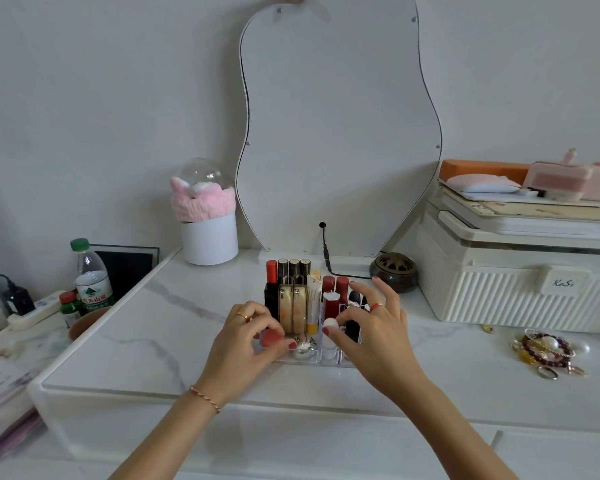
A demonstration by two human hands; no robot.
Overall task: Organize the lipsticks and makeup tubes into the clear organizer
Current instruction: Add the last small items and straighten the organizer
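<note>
The clear organizer (313, 359) stands mid-table in front of the mirror, filled with upright lipsticks and tubes: red-capped ones (336, 287), gold-topped dark tubes (293, 268), two gold cases (292, 311) and a white-and-yellow tube (313, 306). My left hand (248, 337) is at the organizer's front left corner, fingers closed on a coral-red capped lipstick (272, 338). My right hand (371, 332) is at the front right, thumb and forefinger pinching a white round-topped tube (329, 323) that stands in a front slot. Other fingers spread over the black tubes (353, 320).
A wavy mirror (336, 133) stands behind, its cable (326, 258) trailing beside a dark incense burner (394, 271). A cream ribbed storage box (520, 282) sits right, jewellery (544, 351) in front. A white pot with pink headband (207, 220) is back left; water bottle (92, 278) further left.
</note>
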